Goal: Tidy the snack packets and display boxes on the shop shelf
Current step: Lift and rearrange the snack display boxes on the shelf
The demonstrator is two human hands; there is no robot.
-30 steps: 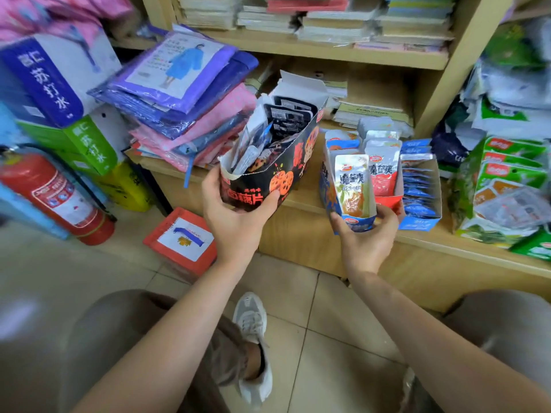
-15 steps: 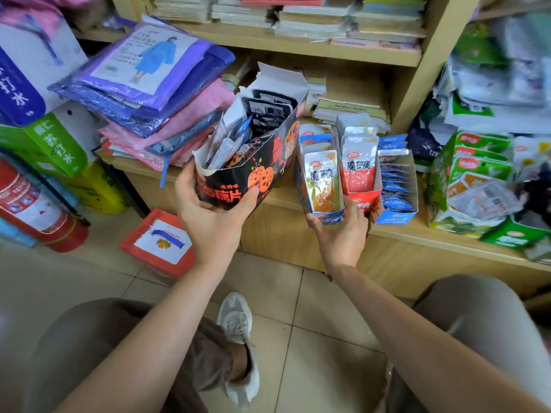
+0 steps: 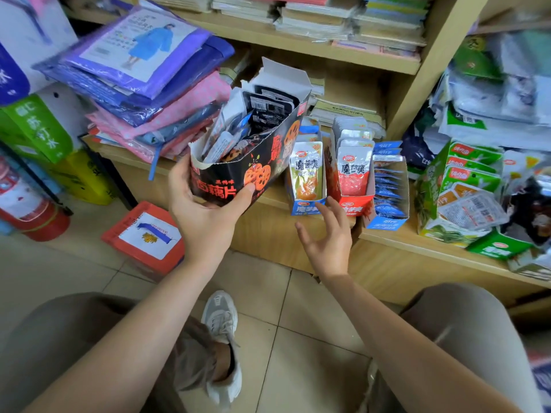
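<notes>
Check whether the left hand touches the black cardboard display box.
Touching. Head view: left hand grips the black cardboard display box, thumb across its front.

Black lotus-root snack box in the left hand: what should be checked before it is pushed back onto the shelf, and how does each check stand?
1. Left hand grips the black cardboard display box at its front end: ok.
2. Box fully on the wooden shelf: not ok, its front juts past the edge.
3. Packets inside it orderly: not ok, they lean jumbled.
4. Right hand free: ok, open, holding nothing.
5. Right hand clear of the blue cardboard display box: cannot tell.
</notes>
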